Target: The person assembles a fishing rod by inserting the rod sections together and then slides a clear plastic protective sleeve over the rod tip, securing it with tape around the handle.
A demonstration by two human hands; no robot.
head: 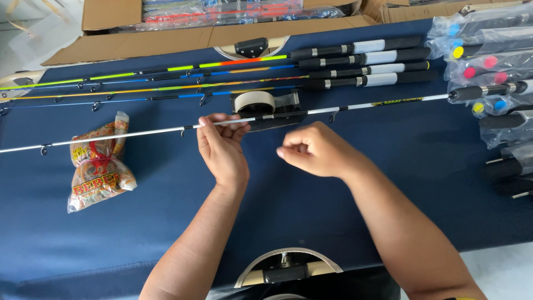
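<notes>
The left hand [222, 147] pinches a thin white fishing rod [139, 132] between thumb and fingertips, the grip pressed together around the blank just beside a small line guide. The rod's long axis runs nearly level across the blue-covered counter [333, 200]: from the grip its slim tip stretches far out on the left hand's outer side, while the thicker part runs the other way, past a tape dispenser [265, 105] lying just beyond the grip, to a dark handle [483, 91] well off past the right hand.

The right hand [313, 150] sits near the left, on the handle side of the grip and a little nearer the person than the rod. Its fingers are curled into a loose fist; whether something fine is pinched in them I cannot tell. It does not touch the rod, so the left hand is the nearer.

Beyond the grip lie four coloured rods [166, 83] parallel to the white one. A crinkled snack packet [100, 164] lies on the tip side, under the rod.
</notes>
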